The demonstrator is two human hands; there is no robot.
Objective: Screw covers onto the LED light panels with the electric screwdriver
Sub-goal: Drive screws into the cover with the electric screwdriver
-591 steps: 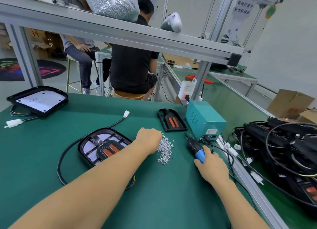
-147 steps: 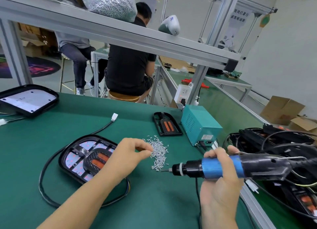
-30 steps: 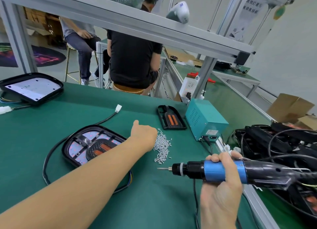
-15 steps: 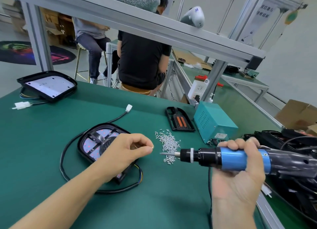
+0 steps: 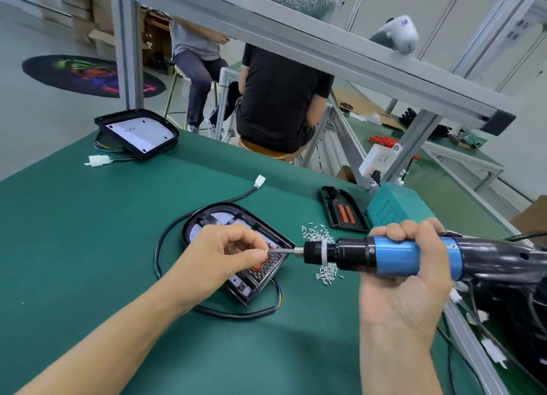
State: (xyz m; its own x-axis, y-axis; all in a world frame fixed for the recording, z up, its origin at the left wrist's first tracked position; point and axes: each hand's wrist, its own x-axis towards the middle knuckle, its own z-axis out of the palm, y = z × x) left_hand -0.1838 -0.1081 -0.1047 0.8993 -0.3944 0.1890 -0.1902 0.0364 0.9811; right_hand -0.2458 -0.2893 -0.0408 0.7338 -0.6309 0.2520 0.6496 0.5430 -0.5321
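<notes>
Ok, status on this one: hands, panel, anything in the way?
Left hand pinching screw at bit. Right hand gripping electric screwdriver. LED panel flat below. Nothing obstructing.

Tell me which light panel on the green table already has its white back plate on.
The far-left panel, by the table's far edge. It shows a plain white plate; the panel under the left hand is open, showing red LEDs.

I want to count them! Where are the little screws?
In the head view, the screws lie loose on the green table, right of the light panel and partly behind the screwdriver, near the teal box.
</notes>
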